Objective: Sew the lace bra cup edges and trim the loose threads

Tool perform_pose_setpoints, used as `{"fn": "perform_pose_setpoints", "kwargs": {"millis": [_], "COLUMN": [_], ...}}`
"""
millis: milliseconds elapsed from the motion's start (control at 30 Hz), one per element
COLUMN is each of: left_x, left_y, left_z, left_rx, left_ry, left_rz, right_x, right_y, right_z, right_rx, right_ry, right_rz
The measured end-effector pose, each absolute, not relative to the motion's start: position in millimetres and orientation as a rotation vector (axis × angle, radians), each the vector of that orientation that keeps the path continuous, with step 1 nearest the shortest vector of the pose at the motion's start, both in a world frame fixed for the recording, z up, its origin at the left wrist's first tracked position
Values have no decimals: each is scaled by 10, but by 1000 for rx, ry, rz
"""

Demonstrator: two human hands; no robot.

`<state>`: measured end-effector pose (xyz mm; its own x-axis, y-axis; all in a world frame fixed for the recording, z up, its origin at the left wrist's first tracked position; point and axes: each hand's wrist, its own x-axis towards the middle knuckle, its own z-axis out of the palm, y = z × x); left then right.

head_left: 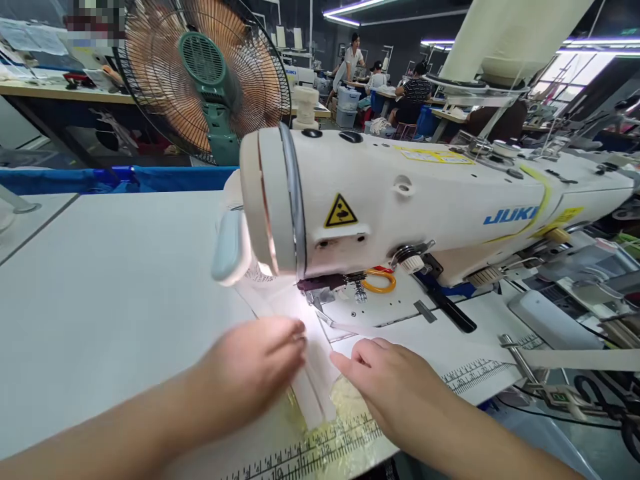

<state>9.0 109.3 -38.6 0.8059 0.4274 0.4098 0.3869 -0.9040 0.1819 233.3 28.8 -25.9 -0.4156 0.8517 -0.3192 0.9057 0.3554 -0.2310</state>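
A strip of white fabric [313, 380] runs toward me from under the head of a white sewing machine [350, 193]. My left hand [255, 367], slightly blurred, is over the strip's left side, its fingers curled together; what they pinch, if anything, is hidden. At the strip's right edge is my right hand [395, 380], fingers bent and thumb pointing left against the fabric. A narrow pale tape [353, 328] leads into a metal guide [323, 313] close to the needle area. Lamp light falls brightly on the cloth there.
Orange-handled scissors [380, 281] lie behind the needle area. Printed rulers [310, 460] mark the table's front edge. A large fan [205, 73] stands at the back left. Thread cones [515, 40] rise above the machine. Several people [415, 90] are in the background.
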Motion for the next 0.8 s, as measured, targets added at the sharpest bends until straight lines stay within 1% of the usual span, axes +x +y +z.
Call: {"fn": "perform_pose_setpoints", "kwargs": {"millis": [133, 367, 567, 800], "left_x": [250, 158, 95, 78], "left_y": [739, 804, 865, 1032], "left_z": [-484, -482, -550, -514], "left_rx": [2965, 3051, 3100, 3136], "left_ry": [444, 457, 394, 411], "left_rz": [398, 296, 440, 579], "right_x": [2369, 2333, 2341, 2291], "right_y": [226, 206, 229, 344], "right_z": [-295, -352, -428, -435], "right_rx": [1550, 1501, 1515, 1527], "right_ry": [2561, 2561, 2703, 2674], "right_rz": [-536, -497, -350, -389]}}
